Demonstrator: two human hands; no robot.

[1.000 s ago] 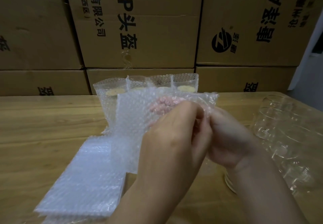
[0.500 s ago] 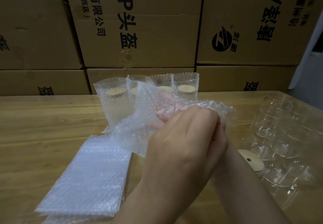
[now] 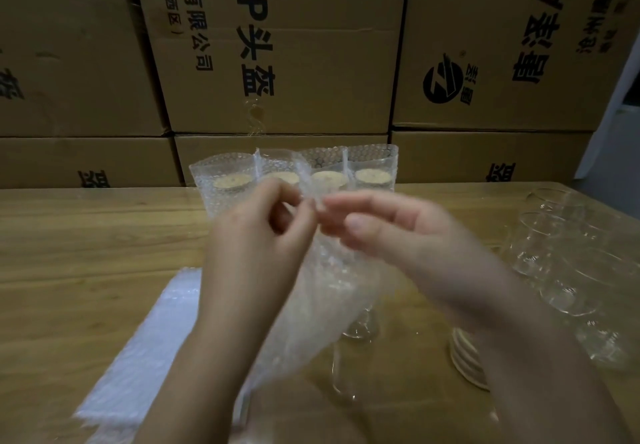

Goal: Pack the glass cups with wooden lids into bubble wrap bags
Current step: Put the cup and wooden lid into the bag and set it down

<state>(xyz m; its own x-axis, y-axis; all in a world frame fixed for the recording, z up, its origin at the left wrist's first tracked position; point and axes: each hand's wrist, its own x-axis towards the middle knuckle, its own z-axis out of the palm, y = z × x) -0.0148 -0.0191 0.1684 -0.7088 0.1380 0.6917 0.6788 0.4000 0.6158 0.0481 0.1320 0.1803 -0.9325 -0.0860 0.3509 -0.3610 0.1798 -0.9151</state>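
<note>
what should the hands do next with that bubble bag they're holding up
Probably pull the two layers of the bag's mouth apart. The left hand and right hand both seem to pinch the top edge of the bubble wrap bag, which hangs empty. Unpacked glass cups wait at the right, so the bag likely needs opening before one goes in.

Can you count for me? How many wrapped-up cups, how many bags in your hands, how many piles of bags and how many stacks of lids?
Wrapped cups: 4
Held bag: 1
Pile of flat bags: 1
Stack of wooden lids: 1
Total: 7
</note>
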